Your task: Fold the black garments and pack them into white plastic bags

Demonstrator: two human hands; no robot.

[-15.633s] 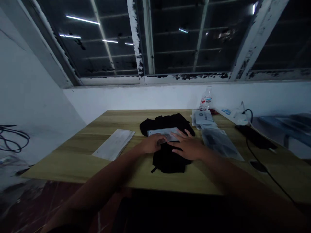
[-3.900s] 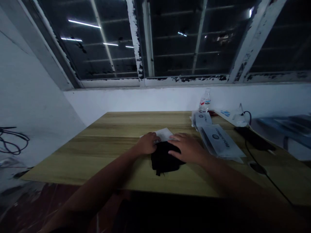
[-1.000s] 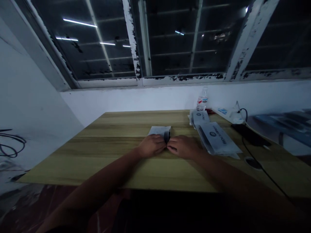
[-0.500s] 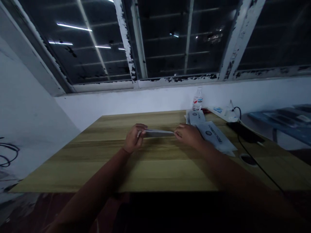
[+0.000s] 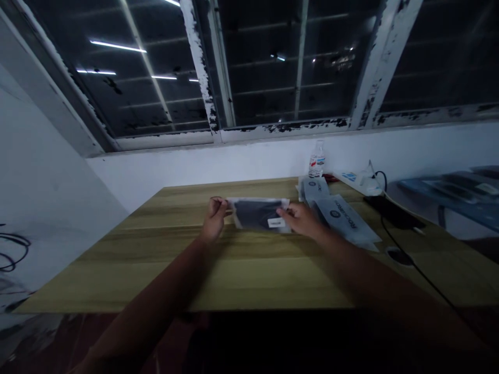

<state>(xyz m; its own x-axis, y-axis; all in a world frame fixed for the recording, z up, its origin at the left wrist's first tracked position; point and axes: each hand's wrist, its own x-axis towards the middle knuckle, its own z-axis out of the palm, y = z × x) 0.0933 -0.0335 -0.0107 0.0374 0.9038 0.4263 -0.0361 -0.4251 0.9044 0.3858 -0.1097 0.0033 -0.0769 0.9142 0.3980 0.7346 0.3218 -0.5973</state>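
A frosted plastic bag (image 5: 253, 214) with folded black cloth showing through it is held up above the wooden table (image 5: 156, 270). On its lower right a small white label shows. My left hand (image 5: 214, 215) pinches the bag's left end between thumb and fingers. Its right end is gripped by my right hand (image 5: 302, 218), thumb in front near the label. To the right of my right hand lies a pile of similar bags (image 5: 345, 218) with dark printing, some holding something dark.
A smaller stack of printed bags (image 5: 316, 188) lies at the back, with a clear bottle (image 5: 317, 160) behind it. Farther right are a white power strip (image 5: 362, 182), a black flat object (image 5: 393, 213) and a cable running past a round table hole (image 5: 399, 256).
Earlier the black cloth lay on the table and was folded and put into the bag. Since half a second ago the bag has been tilted so its labelled face shows.
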